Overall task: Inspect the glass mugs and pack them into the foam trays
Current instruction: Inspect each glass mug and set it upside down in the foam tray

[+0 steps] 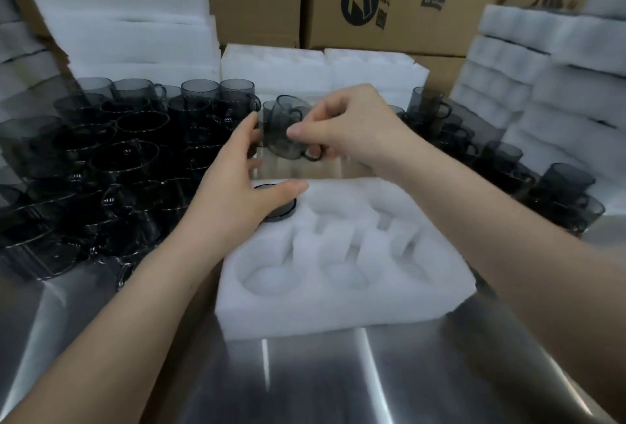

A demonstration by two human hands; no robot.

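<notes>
A white foam tray (pixel 342 254) with round pockets lies on the steel table in front of me. One smoky glass mug (pixel 283 211) sits in its far left pocket, partly hidden by my left hand. My right hand (pixel 352 128) grips a second smoky mug (pixel 284 125) by its handle, tilted, above the tray's far edge. My left hand (pixel 237 179) hovers over the packed mug, with its fingertips touching the side of the held mug and its thumb stretched out over the pocket.
Several dark glass mugs (pixel 111 159) crowd the table at the left, more mugs (pixel 501 159) stand at the right. Foam tray stacks (pixel 548 84) rise on the right and foam sheets (pixel 128 17) at back left. Cardboard boxes (pixel 389 0) stand behind. Bare steel table (pixel 338 372) lies nearest me.
</notes>
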